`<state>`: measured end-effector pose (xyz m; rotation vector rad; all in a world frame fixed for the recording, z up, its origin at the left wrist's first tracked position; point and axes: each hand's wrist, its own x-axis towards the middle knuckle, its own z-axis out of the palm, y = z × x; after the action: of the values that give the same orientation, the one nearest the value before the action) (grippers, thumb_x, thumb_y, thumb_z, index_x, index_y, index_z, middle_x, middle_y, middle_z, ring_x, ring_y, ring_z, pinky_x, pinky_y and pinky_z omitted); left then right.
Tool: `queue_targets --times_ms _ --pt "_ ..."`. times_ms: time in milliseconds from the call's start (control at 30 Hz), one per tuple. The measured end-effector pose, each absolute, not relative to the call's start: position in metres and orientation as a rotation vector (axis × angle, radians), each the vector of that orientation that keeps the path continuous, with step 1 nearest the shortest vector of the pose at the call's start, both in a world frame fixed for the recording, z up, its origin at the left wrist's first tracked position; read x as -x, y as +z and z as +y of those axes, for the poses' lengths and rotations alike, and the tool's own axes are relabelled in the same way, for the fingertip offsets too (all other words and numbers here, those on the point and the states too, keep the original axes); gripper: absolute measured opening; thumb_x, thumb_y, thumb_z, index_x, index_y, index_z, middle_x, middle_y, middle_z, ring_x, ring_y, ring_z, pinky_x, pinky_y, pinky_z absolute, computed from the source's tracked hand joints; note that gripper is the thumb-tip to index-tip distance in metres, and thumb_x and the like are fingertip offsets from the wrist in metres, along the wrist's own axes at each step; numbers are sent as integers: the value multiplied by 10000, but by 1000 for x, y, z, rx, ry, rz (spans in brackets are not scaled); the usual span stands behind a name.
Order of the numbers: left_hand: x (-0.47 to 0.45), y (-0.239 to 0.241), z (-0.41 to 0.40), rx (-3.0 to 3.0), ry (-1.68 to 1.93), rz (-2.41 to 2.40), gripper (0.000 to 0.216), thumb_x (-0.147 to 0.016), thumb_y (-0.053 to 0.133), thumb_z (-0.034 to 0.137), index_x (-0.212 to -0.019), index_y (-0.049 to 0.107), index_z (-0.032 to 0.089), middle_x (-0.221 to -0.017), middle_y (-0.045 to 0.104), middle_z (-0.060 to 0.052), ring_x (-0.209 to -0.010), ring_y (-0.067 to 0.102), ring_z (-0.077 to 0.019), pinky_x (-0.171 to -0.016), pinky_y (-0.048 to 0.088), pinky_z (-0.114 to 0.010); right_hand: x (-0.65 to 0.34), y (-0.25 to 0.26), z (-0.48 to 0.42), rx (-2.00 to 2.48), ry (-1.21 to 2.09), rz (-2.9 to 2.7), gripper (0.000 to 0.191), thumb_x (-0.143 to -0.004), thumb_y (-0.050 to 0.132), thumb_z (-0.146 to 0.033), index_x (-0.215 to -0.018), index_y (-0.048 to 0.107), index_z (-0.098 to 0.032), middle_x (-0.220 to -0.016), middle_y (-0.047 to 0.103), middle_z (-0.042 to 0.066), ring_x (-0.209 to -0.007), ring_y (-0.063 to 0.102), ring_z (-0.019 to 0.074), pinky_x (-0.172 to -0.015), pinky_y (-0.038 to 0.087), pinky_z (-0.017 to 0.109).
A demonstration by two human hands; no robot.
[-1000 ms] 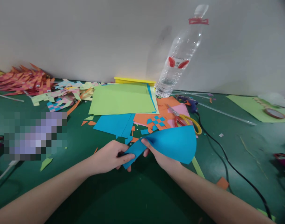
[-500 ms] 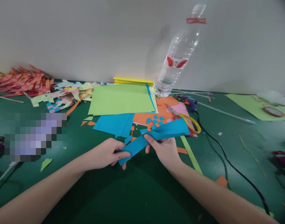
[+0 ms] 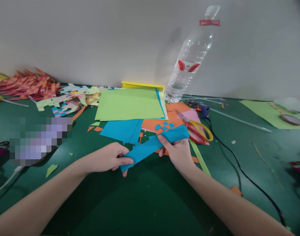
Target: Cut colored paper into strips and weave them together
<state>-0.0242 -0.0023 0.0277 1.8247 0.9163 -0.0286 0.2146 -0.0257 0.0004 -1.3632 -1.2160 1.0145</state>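
A folded strip of blue paper [image 3: 147,148] slants between my two hands, above the table's front part. My left hand [image 3: 115,159] pinches its lower left end, thumb on top and fingers beneath. Farther up the strip, my right hand [image 3: 176,149] grips it with the thumb pressed on the face; most of its fingers are hidden behind. Just beyond lie a small blue-and-orange woven paper piece [image 3: 166,126] and scissors [image 3: 199,126] with yellow and red handles. More blue paper sheets [image 3: 120,131] lie behind my left hand.
A stack of green sheets [image 3: 130,105] lies by the wall, beside a tilted plastic bottle [image 3: 185,65]. A glue gun [image 3: 201,108] trails a black cord on the right. Woven red-orange paper pieces [image 3: 29,86] pile up at the left, near a blurred-out object [image 3: 44,141].
The blue strip has turned in my hands and now lies flatter and straighter. My right hand has slid a little toward its right end, and more of the scissors' red handle shows.
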Motion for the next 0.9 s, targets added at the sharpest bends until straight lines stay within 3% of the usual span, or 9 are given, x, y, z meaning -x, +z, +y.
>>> queue_targets --times_ms 267,400,567,733,900 --pt "31 26 1 -1829 -30 939 437 -906 522 487 -675 695 159 -478 466 36 -446 420 -83 -477 314 -185 -225 3 -19 1427 941 -1266 336 -796 664 -487 -593 628 -221 -432 628 -5 -416 628 157 -536 545 296" --pt "34 27 4 -1835 -49 928 450 -906 510 509 -686 684 157 -514 521 21 -463 433 -91 -493 330 -194 -230 3 -17 1436 932 -1305 420 -813 639 -524 -523 618 -221 -438 637 19 -445 631 153 -556 541 283" --pt "37 26 8 -1848 -49 951 459 -909 488 536 -716 659 157 -589 562 4 -499 447 -102 -506 333 -202 -235 3 -14 1466 935 -1300 649 -856 501 -641 -376 508 -203 -337 536 35 -273 416 89 -322 340 241" --pt "37 25 7 -1862 -61 919 461 -920 474 517 -688 649 158 -597 564 3 -505 439 -101 -516 326 -209 -237 2 -13 1394 896 -1312 720 -902 373 -661 -349 455 -207 -297 438 17 -289 368 75 -330 289 233" --pt "34 28 5 -1884 -32 906 388 -906 525 482 -726 655 163 -644 588 8 -556 489 -106 -548 359 -206 -238 -4 -6 1274 974 -1100 663 -886 409 -669 -396 405 -222 -302 398 -16 -289 328 73 -330 242 246"
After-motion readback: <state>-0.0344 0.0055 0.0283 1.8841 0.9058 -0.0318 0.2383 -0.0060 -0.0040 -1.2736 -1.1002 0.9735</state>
